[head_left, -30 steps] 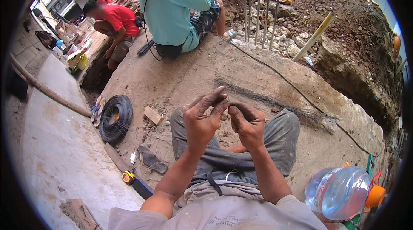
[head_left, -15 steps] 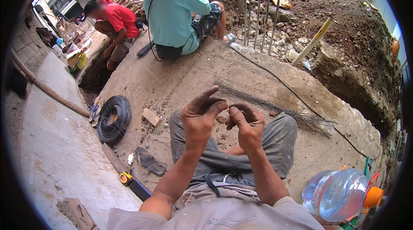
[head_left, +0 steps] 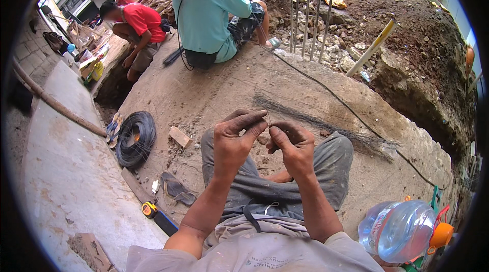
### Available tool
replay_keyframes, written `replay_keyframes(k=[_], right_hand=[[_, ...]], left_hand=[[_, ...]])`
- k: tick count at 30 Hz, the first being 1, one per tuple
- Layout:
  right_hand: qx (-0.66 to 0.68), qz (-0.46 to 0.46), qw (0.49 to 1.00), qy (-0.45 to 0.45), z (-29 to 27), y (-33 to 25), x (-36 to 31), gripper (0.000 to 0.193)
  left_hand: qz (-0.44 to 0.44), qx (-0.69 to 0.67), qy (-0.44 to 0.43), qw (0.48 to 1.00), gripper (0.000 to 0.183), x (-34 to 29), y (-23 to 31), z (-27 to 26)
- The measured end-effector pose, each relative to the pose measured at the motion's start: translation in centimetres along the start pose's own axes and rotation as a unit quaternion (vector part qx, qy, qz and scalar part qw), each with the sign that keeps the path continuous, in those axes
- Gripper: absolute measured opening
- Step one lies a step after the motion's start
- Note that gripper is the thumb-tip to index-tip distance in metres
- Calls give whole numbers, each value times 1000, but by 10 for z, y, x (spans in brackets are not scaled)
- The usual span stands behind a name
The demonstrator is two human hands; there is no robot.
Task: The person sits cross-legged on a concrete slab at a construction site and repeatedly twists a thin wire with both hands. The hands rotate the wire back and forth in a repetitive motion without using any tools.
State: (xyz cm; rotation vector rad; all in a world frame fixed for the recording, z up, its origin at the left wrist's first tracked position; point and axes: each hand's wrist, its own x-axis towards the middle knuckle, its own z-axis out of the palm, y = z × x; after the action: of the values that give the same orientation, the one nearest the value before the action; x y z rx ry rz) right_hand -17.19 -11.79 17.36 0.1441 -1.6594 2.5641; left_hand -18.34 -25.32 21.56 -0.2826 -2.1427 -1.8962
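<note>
Both my hands meet above my crossed legs, fingertips almost touching. My left hand (head_left: pixel 235 134) is closed in a pinch, thumb and forefinger at the end of a thin dark wire (head_left: pixel 270 118). Pinching the same wire just beside it is my right hand (head_left: pixel 294 145), its thumb pressed against the bent forefinger. The wire is so fine that most of its length is lost against the slab. Beyond my hands lies a loose bundle of cut dark wires (head_left: pixel 326 128). A coil of black wire (head_left: pixel 136 139) rests to the left.
Near the coil are a wood block (head_left: pixel 181 137), a sandal (head_left: pixel 178 189) and a tape measure (head_left: pixel 149 210). A large water bottle (head_left: pixel 402 228) lies at right. A person in teal (head_left: pixel 206 17) sits ahead; two in red crouch farther left. Upright steel bars (head_left: pixel 308 15) stand behind the concrete slab (head_left: pixel 214 93).
My left forefinger, raised and stretched out before, has come down toward the thumb. My right hand has barely moved.
</note>
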Motion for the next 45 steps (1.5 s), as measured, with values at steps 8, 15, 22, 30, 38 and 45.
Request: replay_keyframes(k=[8, 15, 22, 30, 38, 45], right_hand=[[-46, -31, 998, -25, -3, 0, 3, 10], [-79, -23, 996, -34, -6, 0, 3, 10], [-122, 15, 990, -65, -10, -11, 4, 17], [-93, 65, 990, -82, -13, -13, 10, 19], [-206, 3, 968, -144, -14, -17, 15, 15], [-271, -57, 952, -130, -13, -10, 12, 11]], left_hand=[[-53, -57, 12, 997, 27, -2, 0, 2], [-60, -59, -7, 996, 24, -1, 4, 2], [-57, -35, 6, 998, 17, 2, 1, -6], [201, 172, 4, 964, 24, 2, -7, -15], [263, 199, -137, 934, 23, 24, -5, -34], [-16, 99, -202, 974, 11, 26, -11, -39]])
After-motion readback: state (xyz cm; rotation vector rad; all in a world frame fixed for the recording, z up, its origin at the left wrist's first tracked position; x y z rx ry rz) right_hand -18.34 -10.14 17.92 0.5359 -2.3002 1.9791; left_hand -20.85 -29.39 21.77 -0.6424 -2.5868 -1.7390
